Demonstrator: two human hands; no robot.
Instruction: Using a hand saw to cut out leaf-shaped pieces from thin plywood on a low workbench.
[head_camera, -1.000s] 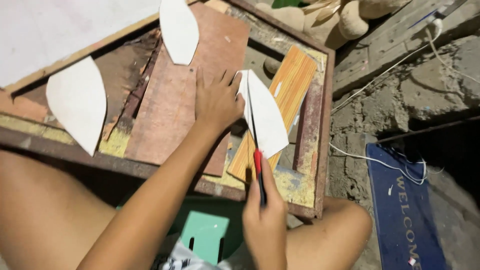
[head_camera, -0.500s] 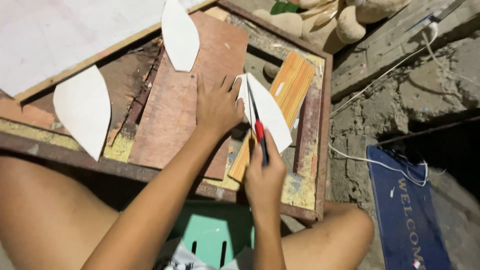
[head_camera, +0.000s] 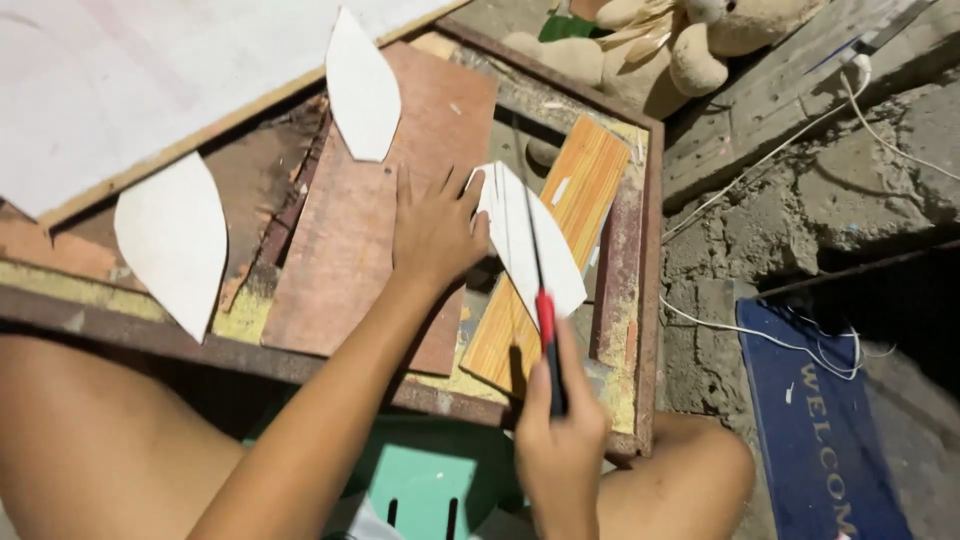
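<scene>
White, leaf-shaped and thin, the sheet piece (head_camera: 535, 250) under work lies on an orange wood-grain plank (head_camera: 560, 250) near the right edge of the rusty metal frame table (head_camera: 640, 300). The left hand (head_camera: 435, 235) lies flat with fingers spread, its palm on a reddish-brown plywood board (head_camera: 370, 230) and its thumb side pressing the left edge of the white piece. The right hand (head_camera: 560, 445) is closed in a fist around the dark handle of a red-collared knife (head_camera: 545, 330), whose thin blade runs up along the middle of the white piece. This hand sits at the table's near edge, above a green plastic stool (head_camera: 420, 480).

Two more white leaf-shaped cutouts lie apart from the work: one (head_camera: 362, 90) at the far end of the plywood board, the other (head_camera: 175, 240) toward the table's left edge. A large pale board (head_camera: 130, 80) covers the far left corner. Past the far right corner lies a tan plush toy (head_camera: 660, 45). On the rough concrete ground to the right are a white cable (head_camera: 770, 150) and a dark blue doormat (head_camera: 810, 420).
</scene>
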